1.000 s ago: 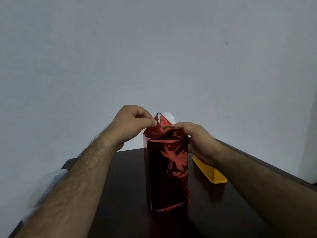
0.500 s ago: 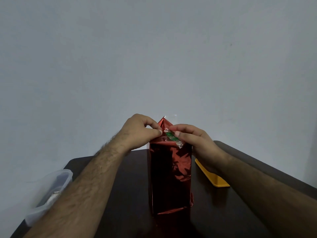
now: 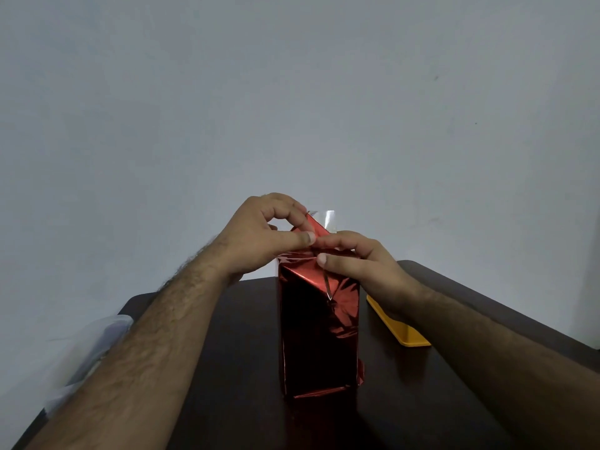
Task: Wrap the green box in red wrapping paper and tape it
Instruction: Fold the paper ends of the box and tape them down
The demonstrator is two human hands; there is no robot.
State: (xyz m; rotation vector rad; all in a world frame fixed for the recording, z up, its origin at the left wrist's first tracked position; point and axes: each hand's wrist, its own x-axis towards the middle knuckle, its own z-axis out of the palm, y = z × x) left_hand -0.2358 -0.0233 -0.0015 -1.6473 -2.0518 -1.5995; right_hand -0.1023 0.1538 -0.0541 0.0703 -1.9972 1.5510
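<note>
Head view: left hand (image 3: 259, 235), right hand (image 3: 360, 261) pinching red wrapping paper (image 3: 319, 319) top.

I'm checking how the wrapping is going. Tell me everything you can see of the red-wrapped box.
The red-wrapped box stands upright on the dark table, covered in shiny, crinkled red foil paper. The lower end looks folded shut, with an edge sticking out at the lower right. At the top a pointed flap stands up, clear tape behind it. The left hand pinches that flap; the right hand presses on the top edge. No green shows.
</note>
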